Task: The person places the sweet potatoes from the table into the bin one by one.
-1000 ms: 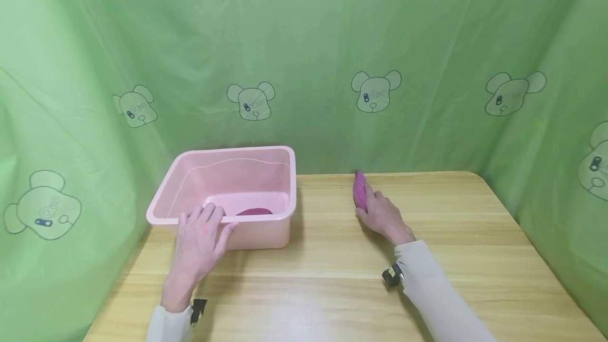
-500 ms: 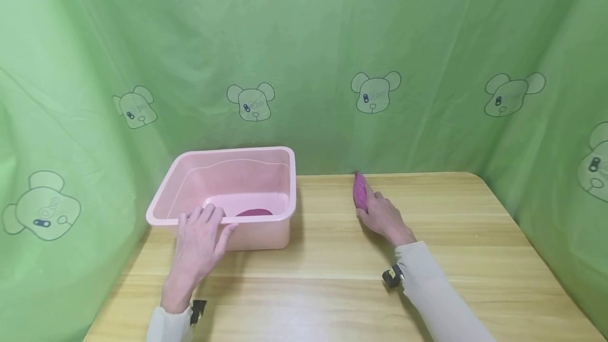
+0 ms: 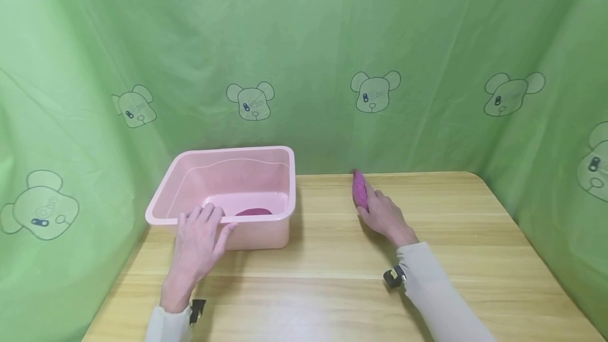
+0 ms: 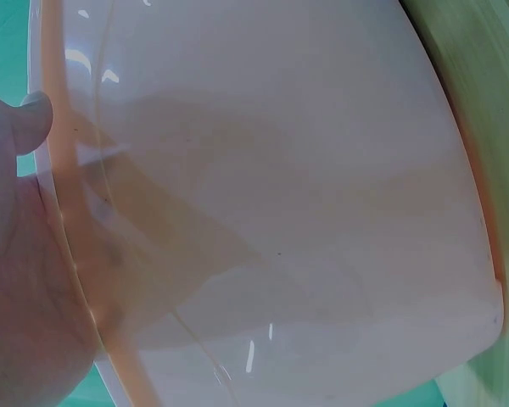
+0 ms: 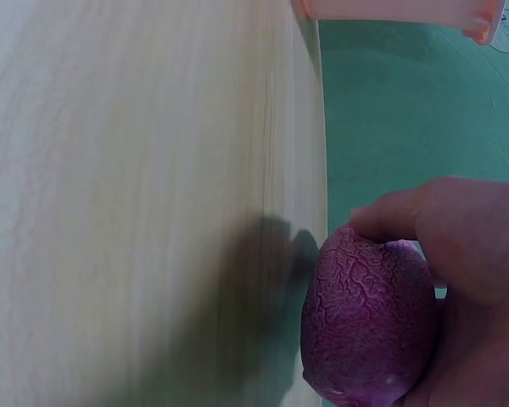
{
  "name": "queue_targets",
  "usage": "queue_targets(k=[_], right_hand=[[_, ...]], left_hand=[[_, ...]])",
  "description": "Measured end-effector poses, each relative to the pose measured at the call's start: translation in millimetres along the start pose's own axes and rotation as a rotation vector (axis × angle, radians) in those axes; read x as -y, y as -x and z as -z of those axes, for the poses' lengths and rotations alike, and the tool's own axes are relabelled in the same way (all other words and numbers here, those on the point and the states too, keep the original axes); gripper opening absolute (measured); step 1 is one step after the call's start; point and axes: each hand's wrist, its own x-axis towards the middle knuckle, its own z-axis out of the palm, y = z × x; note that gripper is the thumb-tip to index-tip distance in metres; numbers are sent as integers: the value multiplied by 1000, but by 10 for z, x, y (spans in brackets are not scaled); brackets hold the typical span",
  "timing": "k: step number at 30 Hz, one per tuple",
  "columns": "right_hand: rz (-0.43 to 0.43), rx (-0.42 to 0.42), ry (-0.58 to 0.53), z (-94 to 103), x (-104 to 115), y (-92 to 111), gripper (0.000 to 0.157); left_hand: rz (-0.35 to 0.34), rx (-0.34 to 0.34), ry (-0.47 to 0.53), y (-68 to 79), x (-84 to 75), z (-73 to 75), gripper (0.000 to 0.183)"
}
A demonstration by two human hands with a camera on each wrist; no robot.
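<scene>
My left hand point(image 3: 197, 247) grips the near rim of a pink plastic basin point(image 3: 266, 234), its fingers hooked over the edge toward the inside. In the left wrist view the thumb point(image 4: 36, 123) lies against the rim, beside the basin's smooth outer wall point(image 4: 322, 170). Right of the basin, my right hand point(image 3: 382, 215) holds a purple sweet potato point(image 3: 359, 191) near the table's back edge. Wrinkled skin shows on the sweet potato point(image 5: 369, 318) in the right wrist view, with the thumb and fingers around it. A dark purple-red thing point(image 3: 254, 211) lies inside the basin, partly hidden by the near rim.
The wooden table point(image 3: 313, 294) runs back to a green curtain point(image 3: 309, 41) printed with bear faces, which also closes off both sides. The basin stands at the back left of the table. Each forearm wears a small black wrist camera point(image 3: 393, 277).
</scene>
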Motion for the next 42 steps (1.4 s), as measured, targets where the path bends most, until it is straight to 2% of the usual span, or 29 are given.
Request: queue_targets(k=[6,15,35,42], right_hand=[[10,-18,-6,36,10,25,76],[23,-49,-24,115,38,40,80],[68,-189,-55,231,139,16,65],[79,-208,-58,266,174,34,68]], left_hand=[[-11,-15,4,-5,-6,1,38],[1,9,-2,3,-9,11,37],[-2,-5,4,-5,-7,20,39],[-1,0,1,-9,-6,22,38]])
